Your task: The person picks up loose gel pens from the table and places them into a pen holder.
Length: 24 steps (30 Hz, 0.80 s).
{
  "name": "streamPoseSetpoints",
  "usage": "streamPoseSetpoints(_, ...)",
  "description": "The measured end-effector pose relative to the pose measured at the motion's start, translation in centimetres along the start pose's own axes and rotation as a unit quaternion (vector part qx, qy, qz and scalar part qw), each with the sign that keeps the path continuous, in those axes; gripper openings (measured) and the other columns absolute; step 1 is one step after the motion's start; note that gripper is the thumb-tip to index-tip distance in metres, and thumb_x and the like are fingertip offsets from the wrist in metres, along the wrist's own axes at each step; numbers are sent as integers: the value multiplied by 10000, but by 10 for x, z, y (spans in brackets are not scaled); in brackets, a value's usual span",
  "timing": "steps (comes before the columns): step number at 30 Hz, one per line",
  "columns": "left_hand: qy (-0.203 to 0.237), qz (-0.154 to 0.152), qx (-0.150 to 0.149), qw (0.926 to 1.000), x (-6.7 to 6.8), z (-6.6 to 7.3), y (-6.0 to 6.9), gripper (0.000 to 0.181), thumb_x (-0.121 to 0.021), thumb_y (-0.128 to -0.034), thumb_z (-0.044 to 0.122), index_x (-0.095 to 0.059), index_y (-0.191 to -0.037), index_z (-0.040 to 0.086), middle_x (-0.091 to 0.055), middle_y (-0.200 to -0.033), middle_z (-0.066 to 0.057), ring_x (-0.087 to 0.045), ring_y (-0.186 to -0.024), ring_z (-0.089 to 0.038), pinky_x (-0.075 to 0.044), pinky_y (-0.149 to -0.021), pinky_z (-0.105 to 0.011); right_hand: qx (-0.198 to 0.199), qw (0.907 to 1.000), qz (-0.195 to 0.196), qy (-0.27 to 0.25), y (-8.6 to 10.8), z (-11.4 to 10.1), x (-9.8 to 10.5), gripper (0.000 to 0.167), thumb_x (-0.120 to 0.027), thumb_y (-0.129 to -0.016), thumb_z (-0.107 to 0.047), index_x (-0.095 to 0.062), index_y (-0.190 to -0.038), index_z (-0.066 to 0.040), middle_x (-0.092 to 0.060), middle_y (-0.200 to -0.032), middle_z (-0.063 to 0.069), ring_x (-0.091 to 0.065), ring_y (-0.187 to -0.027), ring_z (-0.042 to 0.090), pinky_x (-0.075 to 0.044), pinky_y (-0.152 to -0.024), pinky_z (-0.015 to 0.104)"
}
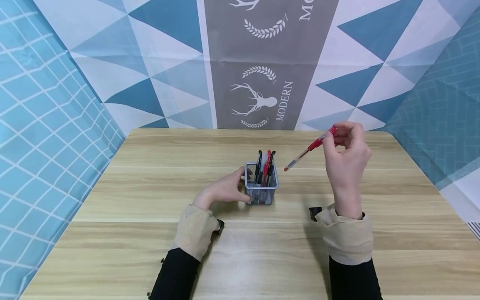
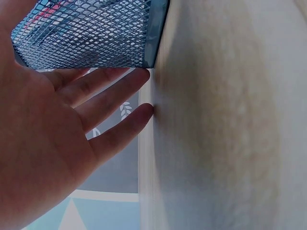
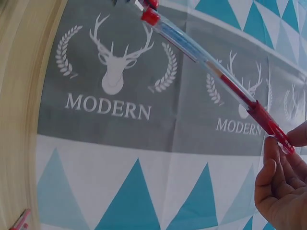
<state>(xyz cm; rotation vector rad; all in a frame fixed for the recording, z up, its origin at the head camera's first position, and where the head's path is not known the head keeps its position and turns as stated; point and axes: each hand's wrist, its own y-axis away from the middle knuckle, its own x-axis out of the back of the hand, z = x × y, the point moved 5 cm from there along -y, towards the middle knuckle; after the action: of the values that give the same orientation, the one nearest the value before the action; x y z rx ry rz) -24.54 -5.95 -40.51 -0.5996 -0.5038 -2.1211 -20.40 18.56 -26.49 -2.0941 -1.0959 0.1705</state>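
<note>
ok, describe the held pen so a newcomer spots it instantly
On the wooden table stands a mesh pen holder, the left hand at its side. To its right, the right hand pinches a red pen, tilted, above the table. Unlike the pens in the holder, it's out in the air.

place: screened-in table nook | patterned hanging sheets (image 1: 258, 52) | wood-grain tabletop (image 1: 262, 250)

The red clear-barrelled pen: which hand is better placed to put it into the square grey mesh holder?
Right, I'd say: the right hand pinches the red clear-barrelled pen near its upper end, the lower end slanting toward the grey mesh holder. The left hand grips that holder.
</note>
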Motion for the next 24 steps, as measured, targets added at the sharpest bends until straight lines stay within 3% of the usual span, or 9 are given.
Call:
streamPoseSetpoints(10, -89, 24, 114, 9999, 2, 2, 0, 847, -773, -660, 165, -291, -1355, 135, -491, -1261, -34, -469, -1168, -186, -347, -1039, -362, 212, 9985, -313, -386, 8, -14, -17, 224, -602, -837, -102, -563, -1024, 15, -613, -861, 73, -531, -678, 43, -442, -624, 112)
streamPoseSetpoints(17, -13, 17, 52, 10000, 0, 1, 0, 823, -772, -655, 144, -313, -1338, 138, -501, -1240, -26, -476, -1156, -188, -360, -1029, -362, 619, 9942, -879, -52, 17, -17, -35, 228, -609, -847, -153, -557, -1018, -12, -645, -875, 80, -567, -691, 111, -449, -662, 139)
streamPoseSetpoints(24, 65, 26, -23, 10000, 0, 1, 1, 783, -769, -646, 132, -341, -1302, 134, -495, -1259, -55, -467, -1177, -213, -348, -1040, -377, 839, 9836, -1596, 13, 31, -23, -60, 196, -618, -836, -99, -577, -1008, -15, -659, -866, 90, -591, -686, 164, -479, -628, 258)
